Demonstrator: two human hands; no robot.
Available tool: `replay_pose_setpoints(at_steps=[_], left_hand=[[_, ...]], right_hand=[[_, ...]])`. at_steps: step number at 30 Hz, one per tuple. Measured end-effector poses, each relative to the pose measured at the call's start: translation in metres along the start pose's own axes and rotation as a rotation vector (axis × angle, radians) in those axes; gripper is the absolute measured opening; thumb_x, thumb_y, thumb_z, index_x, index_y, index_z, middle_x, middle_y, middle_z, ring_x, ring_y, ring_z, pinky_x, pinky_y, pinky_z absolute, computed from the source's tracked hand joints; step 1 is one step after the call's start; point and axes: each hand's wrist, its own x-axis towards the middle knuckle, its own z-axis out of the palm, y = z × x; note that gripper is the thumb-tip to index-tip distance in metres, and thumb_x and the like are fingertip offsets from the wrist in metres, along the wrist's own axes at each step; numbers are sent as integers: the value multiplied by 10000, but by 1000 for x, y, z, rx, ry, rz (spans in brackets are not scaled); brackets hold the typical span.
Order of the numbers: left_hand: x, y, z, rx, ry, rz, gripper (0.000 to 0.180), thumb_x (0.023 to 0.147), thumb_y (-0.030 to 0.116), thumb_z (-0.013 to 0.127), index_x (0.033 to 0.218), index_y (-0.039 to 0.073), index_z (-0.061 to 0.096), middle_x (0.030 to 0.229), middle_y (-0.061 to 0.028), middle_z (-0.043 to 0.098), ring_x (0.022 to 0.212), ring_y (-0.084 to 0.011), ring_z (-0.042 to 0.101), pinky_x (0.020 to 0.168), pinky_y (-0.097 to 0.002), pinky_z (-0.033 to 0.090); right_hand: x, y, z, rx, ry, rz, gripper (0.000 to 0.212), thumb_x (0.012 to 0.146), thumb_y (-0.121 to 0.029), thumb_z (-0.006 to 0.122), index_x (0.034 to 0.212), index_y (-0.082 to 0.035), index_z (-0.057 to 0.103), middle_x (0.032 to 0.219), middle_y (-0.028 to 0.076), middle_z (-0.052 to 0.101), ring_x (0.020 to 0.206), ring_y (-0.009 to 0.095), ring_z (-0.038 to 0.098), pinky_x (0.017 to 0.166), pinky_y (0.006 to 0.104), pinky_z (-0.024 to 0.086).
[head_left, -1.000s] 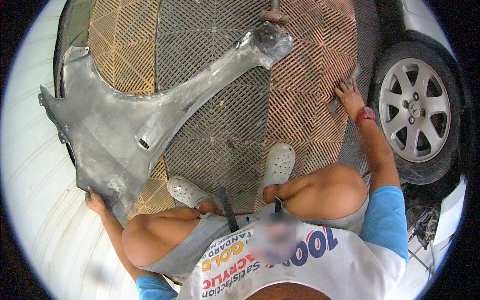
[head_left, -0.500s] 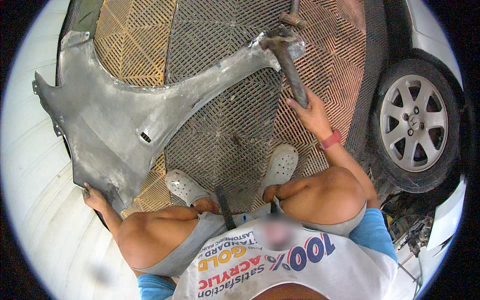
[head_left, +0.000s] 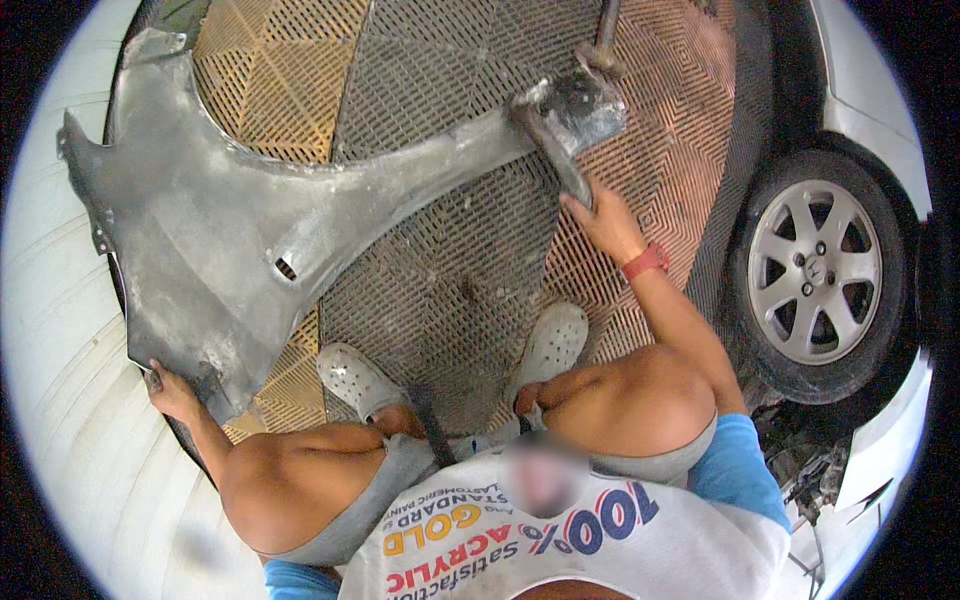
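A large grey car fender (head_left: pixel 215 215), its coating scuffed and its edges notched, stretches from the left side toward the upper right. My left hand (head_left: pixel 176 393) grips its lower left edge, with the thumb on top and the other fingers mostly hidden beneath. In my right hand (head_left: pixel 610 225) is the end of a dark hammer-like tool (head_left: pixel 562 165), closed in my fingers. The tool's far part lies against the fender's narrow right end; its head is hard to make out there.
A rod with a rusty crosspiece (head_left: pixel 600 62) stands just beyond the fender's narrow end. Grated floor mats (head_left: pixel 440 240) in yellow, grey and red lie below. On the right is a car wheel (head_left: pixel 818 270) beside pale bodywork. My clogs (head_left: pixel 555 345) rest on the mats.
The fender's narrow end has moved slightly down and right, its left part slightly up and left. The tool in my right hand has tilted and lies closer along that end.
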Motion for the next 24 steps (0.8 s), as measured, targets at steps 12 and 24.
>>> replay_pose_setpoints(at_steps=[12, 24], left_hand=[[-5, 0, 1, -23, 52, 21, 511, 1021, 381, 642, 1064, -125, 697, 992, -211, 748, 860, -303, 660, 856, -415, 497], [-15, -3, -10, 22, 60, -5, 537, 1018, 423, 628, 1038, -108, 706, 965, -236, 739, 834, -329, 649, 829, -434, 490]], right_hand=[[-7, 29, 22, 3, 16, 117, 454, 915, -340, 713, 1166, 27, 626, 983, 313, 693, 958, 484, 680, 819, 515, 533], [23, 6, 7, -12, 88, 135, 409, 931, -248, 695, 1218, 32, 617, 1028, 310, 699, 982, 483, 675, 858, 511, 530]])
